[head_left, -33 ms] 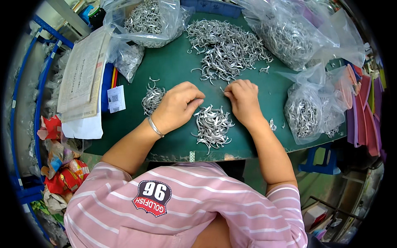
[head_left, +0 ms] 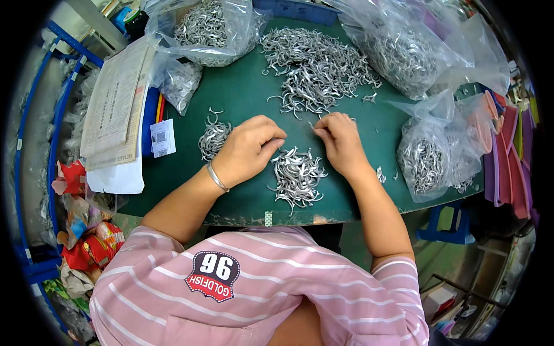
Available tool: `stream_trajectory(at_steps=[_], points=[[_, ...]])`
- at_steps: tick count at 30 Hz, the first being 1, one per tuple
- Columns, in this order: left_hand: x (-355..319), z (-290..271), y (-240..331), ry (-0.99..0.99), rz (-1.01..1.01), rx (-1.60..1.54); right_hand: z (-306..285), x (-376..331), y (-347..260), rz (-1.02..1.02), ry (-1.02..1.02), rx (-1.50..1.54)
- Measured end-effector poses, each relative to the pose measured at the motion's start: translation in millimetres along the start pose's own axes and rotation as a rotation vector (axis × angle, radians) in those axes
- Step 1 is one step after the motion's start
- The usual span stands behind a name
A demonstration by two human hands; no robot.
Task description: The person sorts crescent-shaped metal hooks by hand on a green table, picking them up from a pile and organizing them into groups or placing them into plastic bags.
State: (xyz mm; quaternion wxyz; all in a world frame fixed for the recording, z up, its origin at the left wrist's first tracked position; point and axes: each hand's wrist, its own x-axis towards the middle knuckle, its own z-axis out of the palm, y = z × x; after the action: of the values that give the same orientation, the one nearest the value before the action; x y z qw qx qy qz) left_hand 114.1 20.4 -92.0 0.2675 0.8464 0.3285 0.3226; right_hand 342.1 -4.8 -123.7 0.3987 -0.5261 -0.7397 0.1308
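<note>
My left hand point(head_left: 252, 147), with a bangle on its wrist, is closed in a pinch above the green table point(head_left: 242, 199). Whatever its fingertips hold, if anything, is too small to make out. Across from it my right hand point(head_left: 340, 141) pinches a small curved silver metal piece point(head_left: 311, 125), of which only one end shows. Between and just below the hands lies a small pile of curved silver metal pieces point(head_left: 299, 177). Another small pile point(head_left: 214, 138) sits beside my left hand, partly covered by it. The large pile point(head_left: 317, 66) spreads out beyond both hands.
Clear bags of similar pieces stand at the far left point(head_left: 205, 29), far right point(head_left: 404, 60) and near right point(head_left: 426, 158). Papers point(head_left: 115, 109) lie at the left edge. A blue bin point(head_left: 297, 10) is at the back; a blue stool point(head_left: 447, 224) stands below the right edge.
My right hand's fingers have shifted very slightly. My left hand and the piles look the same.
</note>
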Motion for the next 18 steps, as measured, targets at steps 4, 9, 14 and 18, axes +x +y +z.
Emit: stream_trajectory(at_steps=[4, 9, 14, 18], points=[[-3, 2, 1, -0.004, -0.043, -0.057, -9, -3, -5, 0.142, -0.037, 0.378], [-8, 7, -3, -0.021, -0.006, -0.082, -15, -4, -25, -0.03, -0.228, 0.366], [-13, 17, -7, -0.088, 0.052, -0.136, -5, 28, -31, -0.21, -0.133, 0.03], [-16, 19, -12, -0.06, 0.083, -0.147, 40, 74, -18, -0.275, -0.089, -0.292]])
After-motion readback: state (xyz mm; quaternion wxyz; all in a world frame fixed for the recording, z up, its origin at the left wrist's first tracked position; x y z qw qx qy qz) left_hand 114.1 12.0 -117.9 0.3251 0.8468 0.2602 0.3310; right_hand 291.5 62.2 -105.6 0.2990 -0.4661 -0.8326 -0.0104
